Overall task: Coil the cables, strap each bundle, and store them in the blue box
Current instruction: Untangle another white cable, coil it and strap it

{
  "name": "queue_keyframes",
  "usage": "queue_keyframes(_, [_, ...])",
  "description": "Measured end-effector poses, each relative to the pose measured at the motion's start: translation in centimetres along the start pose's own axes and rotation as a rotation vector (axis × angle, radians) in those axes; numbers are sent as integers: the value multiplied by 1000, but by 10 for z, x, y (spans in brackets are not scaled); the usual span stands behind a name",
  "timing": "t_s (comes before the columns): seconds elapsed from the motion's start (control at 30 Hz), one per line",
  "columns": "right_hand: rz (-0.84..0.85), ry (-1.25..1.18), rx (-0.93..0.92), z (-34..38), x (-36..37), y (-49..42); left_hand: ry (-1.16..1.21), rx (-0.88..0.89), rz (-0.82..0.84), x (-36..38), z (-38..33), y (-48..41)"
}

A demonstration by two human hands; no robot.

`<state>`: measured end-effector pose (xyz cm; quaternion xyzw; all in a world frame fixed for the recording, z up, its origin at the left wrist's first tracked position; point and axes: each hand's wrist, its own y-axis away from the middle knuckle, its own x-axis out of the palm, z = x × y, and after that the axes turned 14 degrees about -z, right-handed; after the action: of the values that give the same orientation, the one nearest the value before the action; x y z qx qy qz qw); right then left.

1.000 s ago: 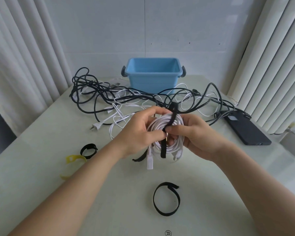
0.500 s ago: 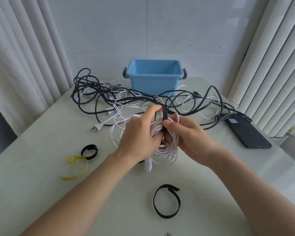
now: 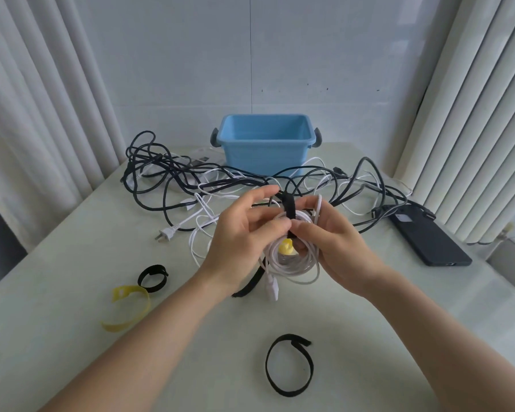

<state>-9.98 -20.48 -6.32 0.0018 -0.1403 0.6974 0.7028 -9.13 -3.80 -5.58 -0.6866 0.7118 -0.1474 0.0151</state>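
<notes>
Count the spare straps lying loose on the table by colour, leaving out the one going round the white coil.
Black straps: 2, the small loop and the large loop
Yellow strap: 1
Total: 3
A yellow bit seen through the white coil is too hidden to count.

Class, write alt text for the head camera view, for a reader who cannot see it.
A left hand and right hand hold a coiled white cable over a table, pinching a black strap wrapped over its top. Behind lie tangled black and white cables and a blue box; loose straps lie nearer.
</notes>
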Motion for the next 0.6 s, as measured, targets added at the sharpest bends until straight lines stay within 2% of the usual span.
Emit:
queue_keyframes(0.27, [0,55,-6,-1,2,2,301,-260,-66,2,1,-4])
queue_keyframes(0.5, [58,183,-26,0,3,5,141,-208,58,-8,1,-9])
queue_keyframes(0.6, [83,242,-47,1,4,5,78,-132,32,-7,1,-9])
